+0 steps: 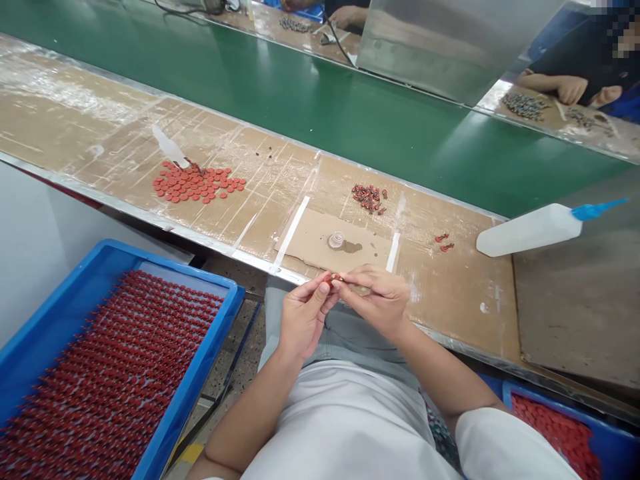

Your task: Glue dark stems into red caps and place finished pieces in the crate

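At the table's front edge my two hands meet, fingertips pinched together. My left hand point(306, 313) grips a small red disc point(327, 280). Against it, my right hand point(377, 297) pinches a small reddish piece point(340, 278), mostly covered by the fingers. Just beyond them lies a cardboard sheet point(310, 237) carrying a small clear cup point(337, 239) and a wet stain. A pile of small dark-and-red parts point(369, 199) lies behind the sheet. Many loose red discs point(187, 183) are spread out on the left, with a white nozzle bottle point(170, 147) lying beside them.
A blue tray point(105, 250) with rows of red pieces stands at lower left. On the right lie two red parts point(444, 247) and a white bottle point(533, 230) with a blue tip. A green conveyor belt point(300, 93) runs behind; co-workers' hands point(573, 89) are across it.
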Available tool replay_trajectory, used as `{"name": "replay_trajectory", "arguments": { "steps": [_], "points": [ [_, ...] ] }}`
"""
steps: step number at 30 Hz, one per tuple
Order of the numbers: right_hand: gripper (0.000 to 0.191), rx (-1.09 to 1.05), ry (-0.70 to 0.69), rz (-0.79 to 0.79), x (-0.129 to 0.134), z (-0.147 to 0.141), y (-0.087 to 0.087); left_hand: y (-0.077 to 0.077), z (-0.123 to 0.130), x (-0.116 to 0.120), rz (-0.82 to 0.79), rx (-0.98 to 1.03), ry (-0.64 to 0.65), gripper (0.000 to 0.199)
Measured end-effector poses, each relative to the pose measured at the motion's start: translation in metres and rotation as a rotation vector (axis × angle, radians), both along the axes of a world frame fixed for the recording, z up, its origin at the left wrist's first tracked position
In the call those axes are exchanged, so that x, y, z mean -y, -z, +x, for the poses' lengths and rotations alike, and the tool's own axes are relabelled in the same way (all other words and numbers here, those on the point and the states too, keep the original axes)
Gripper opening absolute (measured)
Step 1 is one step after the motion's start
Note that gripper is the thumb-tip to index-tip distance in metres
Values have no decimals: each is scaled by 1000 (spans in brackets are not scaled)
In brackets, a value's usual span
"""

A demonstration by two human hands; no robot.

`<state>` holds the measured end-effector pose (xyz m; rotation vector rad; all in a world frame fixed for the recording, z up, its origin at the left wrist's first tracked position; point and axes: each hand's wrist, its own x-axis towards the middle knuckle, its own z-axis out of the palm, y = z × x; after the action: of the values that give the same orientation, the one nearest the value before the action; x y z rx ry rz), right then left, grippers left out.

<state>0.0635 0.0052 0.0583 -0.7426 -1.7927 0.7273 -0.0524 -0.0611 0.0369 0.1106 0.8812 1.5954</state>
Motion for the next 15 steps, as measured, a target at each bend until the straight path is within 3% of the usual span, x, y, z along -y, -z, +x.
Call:
{"name": "replay_trajectory", "arguments": {
  "steps": [15],
  "points": [
    [13, -64, 66, -95, -1, -1, 8, 0, 5, 0, 24, -57, -14, 16]
  ]
}}
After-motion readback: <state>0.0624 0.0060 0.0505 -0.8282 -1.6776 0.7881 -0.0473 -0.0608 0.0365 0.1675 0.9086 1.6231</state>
